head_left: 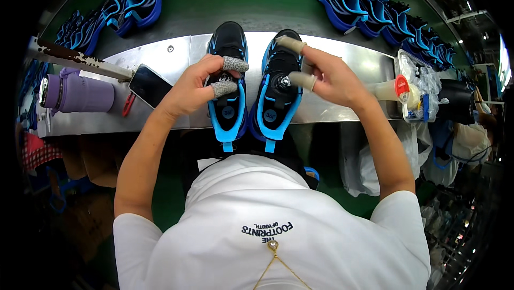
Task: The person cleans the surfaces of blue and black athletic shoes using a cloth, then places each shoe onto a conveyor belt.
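Observation:
Two black and blue sneakers stand side by side before me on the metal bench edge, toes pointing away. On the left sneaker [227, 113], my left hand [195, 84] has its thumb and index finger, in grey fabric finger sleeves, closing over the tongue and lacing; its other fingers are curled. At the right sneaker [272, 113], my right hand [334, 78] has thumb and index finger spread, in beige finger sleeves. The index reaches the toe side and the thumb the lacing, slightly blurred. Whether those two fingertips touch the shoe is unclear.
More sneakers stand in rows at the far left [144, 1] and far right [342, 4] on the green surface. A purple bottle [88, 92], a phone [150, 85] and a rusty bar [80, 60] lie left. A cup [388, 89] and a plastic-filled tray [401, 65] sit right.

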Demonstrator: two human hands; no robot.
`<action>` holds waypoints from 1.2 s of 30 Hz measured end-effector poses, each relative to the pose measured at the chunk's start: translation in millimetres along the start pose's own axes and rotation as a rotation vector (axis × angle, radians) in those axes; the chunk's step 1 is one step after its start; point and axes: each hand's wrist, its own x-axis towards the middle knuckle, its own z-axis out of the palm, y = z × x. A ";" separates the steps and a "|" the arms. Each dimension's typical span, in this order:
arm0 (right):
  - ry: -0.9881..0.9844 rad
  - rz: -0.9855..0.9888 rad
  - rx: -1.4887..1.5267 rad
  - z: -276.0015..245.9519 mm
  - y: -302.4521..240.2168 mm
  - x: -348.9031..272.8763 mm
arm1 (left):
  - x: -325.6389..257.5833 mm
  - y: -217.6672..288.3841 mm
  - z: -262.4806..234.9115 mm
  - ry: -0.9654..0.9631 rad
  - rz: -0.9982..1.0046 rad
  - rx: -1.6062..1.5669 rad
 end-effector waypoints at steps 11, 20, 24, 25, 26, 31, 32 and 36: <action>-0.057 -0.081 -0.579 48.5 9.8 5.8 | -8.7 28.6 18.4 0.367 0.006 0.234; -0.045 -0.439 -0.425 27.1 12.4 11.6 | -29.4 59.3 68.1 0.088 -0.072 -0.216; 0.077 -0.430 -0.491 41.0 16.5 7.0 | -32.4 58.4 84.0 -0.040 -0.276 -0.319; 0.141 -0.372 -0.471 44.9 18.5 6.1 | -32.2 59.1 87.4 -0.042 -0.277 -0.317; 0.236 -0.442 -0.427 49.0 23.8 7.6 | -31.6 60.0 90.6 0.006 -0.341 -0.396; 0.079 -0.373 -0.319 26.9 11.9 8.4 | -24.8 50.7 83.8 0.037 -0.593 -0.749; 0.059 -0.449 -0.347 25.9 14.3 9.9 | -23.3 52.4 84.7 0.039 -0.607 -0.765; 0.030 -0.437 -0.412 39.5 14.4 9.7 | -18.1 51.8 92.6 0.010 -0.608 -0.798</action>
